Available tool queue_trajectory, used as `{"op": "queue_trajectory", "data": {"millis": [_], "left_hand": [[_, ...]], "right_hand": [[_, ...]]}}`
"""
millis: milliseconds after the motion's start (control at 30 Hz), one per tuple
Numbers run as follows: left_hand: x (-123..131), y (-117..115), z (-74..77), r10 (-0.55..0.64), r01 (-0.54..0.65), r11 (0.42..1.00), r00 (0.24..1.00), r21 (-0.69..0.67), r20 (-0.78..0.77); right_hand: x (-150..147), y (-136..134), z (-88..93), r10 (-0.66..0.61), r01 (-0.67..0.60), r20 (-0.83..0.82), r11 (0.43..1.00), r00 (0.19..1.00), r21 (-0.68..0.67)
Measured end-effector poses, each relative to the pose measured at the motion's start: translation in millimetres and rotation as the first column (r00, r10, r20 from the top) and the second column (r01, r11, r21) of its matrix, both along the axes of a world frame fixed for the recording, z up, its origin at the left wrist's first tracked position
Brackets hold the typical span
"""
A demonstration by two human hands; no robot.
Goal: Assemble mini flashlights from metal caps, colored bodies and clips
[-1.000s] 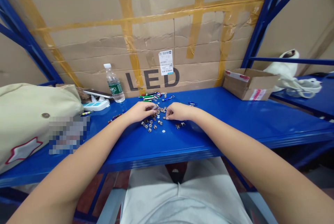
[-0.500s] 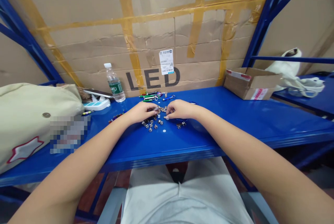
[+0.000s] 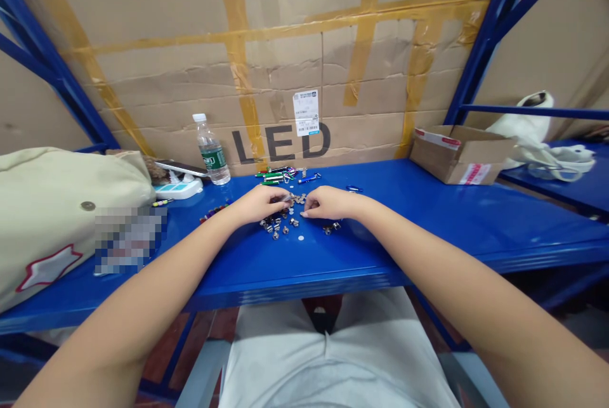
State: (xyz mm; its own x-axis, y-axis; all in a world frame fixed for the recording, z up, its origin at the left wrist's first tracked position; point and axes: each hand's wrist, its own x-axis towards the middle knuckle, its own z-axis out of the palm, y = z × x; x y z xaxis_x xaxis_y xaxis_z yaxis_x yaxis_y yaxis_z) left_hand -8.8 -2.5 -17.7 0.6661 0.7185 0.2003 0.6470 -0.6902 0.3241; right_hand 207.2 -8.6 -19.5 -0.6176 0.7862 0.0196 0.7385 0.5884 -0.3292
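In the head view, a loose scatter of small silver metal fittings (image 3: 278, 228) is spread across the middle of a blue steel shelf (image 3: 404, 236), with no shared direction seen in their long axes, though they are probably too small for this to be judged reliably. The left hand (image 3: 259, 204) is held palm down and curled, its fingertips (image 3: 286, 196) drawn together at the pile. The right hand (image 3: 330, 202) is similarly curved, both forearms angling inward from the near corners. Whether either hand has hold of a piece cannot be told. Green and blue tube-shaped metal key-ring pieces (image 3: 276, 174) are laid toward the rear edge.
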Motion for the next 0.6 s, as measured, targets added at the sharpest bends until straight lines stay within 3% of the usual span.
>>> {"op": "queue_trajectory", "data": {"millis": [400, 600], "left_hand": [[-0.3, 1.6, -2.1, -0.007, 0.008, 1.000, 1.000, -0.003, 0.014], [1.0, -0.3, 0.7, -0.013, 0.013, 1.000, 1.000, 0.014, -0.016]], "right_hand": [[-4.4, 4.1, -1.4, -0.006, 0.008, 0.055, 0.999, 0.998, -0.039], [2.6, 1.7, 0.4, 0.051, -0.050, 0.018, 0.997, 0.999, -0.053]]}}
